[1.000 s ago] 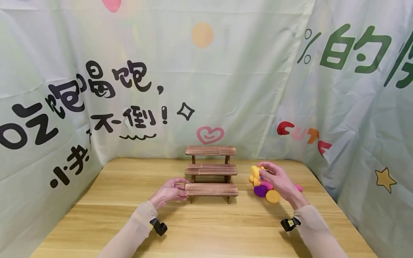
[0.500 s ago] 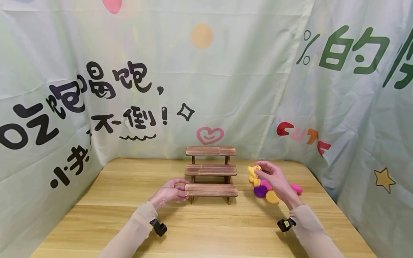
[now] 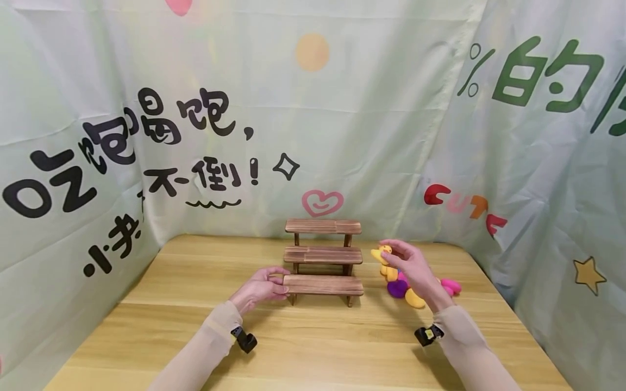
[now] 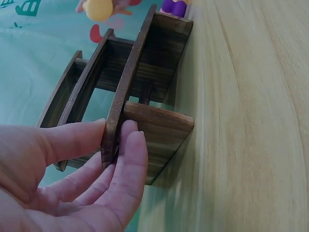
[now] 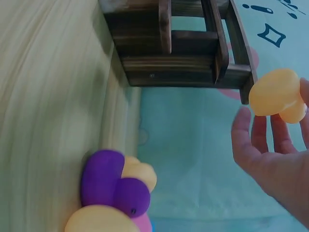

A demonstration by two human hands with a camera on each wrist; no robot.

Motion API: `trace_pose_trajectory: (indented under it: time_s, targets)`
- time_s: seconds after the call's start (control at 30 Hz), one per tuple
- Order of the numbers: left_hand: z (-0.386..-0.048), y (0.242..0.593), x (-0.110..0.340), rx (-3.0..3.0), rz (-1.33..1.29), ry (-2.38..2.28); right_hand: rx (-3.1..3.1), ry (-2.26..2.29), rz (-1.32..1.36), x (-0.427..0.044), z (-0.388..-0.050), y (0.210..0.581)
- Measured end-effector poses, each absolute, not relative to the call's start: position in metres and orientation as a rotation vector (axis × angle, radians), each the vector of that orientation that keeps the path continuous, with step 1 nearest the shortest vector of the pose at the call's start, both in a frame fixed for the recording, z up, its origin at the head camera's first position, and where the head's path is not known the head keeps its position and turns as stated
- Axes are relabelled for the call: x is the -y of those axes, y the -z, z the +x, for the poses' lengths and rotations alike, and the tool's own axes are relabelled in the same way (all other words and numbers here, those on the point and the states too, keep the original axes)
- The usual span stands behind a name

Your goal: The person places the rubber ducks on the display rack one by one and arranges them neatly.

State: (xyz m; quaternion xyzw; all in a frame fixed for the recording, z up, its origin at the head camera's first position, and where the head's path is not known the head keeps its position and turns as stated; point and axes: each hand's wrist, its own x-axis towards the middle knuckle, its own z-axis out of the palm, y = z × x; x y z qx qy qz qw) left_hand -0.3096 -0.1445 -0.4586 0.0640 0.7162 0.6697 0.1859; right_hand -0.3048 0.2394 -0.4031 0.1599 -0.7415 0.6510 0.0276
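Observation:
A brown three-step wooden display stand (image 3: 323,283) stands upright on the table. My left hand (image 3: 261,286) grips the left end of its lowest step, and the left wrist view shows the thumb (image 4: 79,140) on top with fingers curled beneath the board. To the right of the stand, my right hand (image 3: 415,271) pinches a small yellow toy figure (image 3: 383,252), raised above other toys. In the right wrist view the held yellow toy (image 5: 276,92) appears as rounded lobes, partly cut off by the frame edge.
Under my right hand lie a purple toy (image 3: 398,289), a yellow toy (image 3: 415,298) and a pink toy (image 3: 450,285), partly hidden by the hand. A printed fabric curtain (image 3: 254,49) rises behind and beside the wooden table (image 3: 313,342).
My right hand has moved left and slightly up with the yellow toy figure, closer to the stand. My left hand keeps its grip on the step. The head view has shifted slightly.

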Motion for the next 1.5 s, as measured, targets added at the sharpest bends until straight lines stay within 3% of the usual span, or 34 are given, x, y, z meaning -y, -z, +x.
trace_pose_trajectory:
  time_s: [0.23, 0.83, 1.5]
  targets:
    - [-0.309, 0.459, 0.144, -2.004, 0.169, -1.915, 2.241, -2.171, 0.573, -0.224, -0.309, 0.398]
    - [-0.310, 0.460, 0.142, -2.000, 0.191, -1.915, 2.341, -2.050, 0.674, -0.196, -0.318, 0.395]
    - [-0.308, 0.457, 0.144, -2.005, 0.215, -1.912, 2.307, -2.067, 0.629, -0.159, -0.332, 0.392]
